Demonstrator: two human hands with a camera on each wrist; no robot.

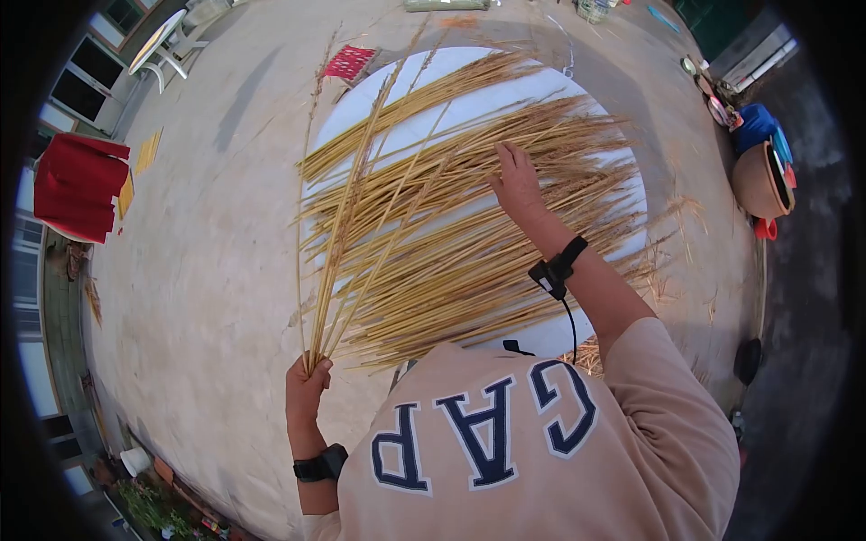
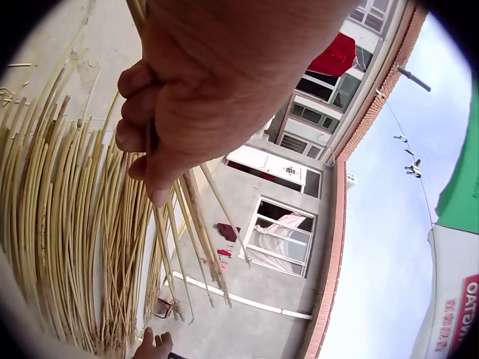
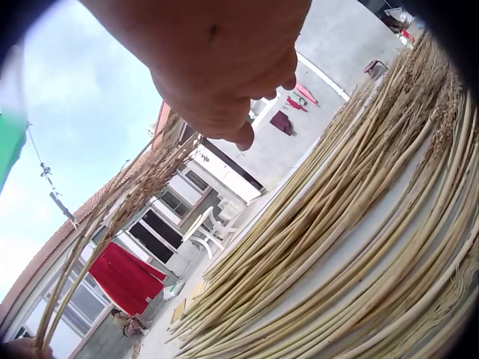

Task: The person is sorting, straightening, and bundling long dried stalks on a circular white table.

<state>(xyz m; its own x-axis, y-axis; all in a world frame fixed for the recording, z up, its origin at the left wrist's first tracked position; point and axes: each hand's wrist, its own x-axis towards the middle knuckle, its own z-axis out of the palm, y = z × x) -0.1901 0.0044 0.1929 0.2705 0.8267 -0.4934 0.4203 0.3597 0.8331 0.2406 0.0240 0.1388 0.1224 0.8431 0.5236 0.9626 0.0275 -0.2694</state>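
My left hand grips a thin bundle of long dry stalks near their cut ends. The bundle fans out away from me across the left side of the table, and in the left wrist view the fingers curl round it. My right hand is over the seed-head side of the loose stalks, its fingers loosely bent with nothing held. Those stalks lie in several rows on a round white table, brushy tips to the right.
A red patterned stool stands beyond the table. White plastic furniture and a hanging red cloth are at the left. Along the right edge sit a large clay pot and a blue container. Straw bits litter the concrete ground.
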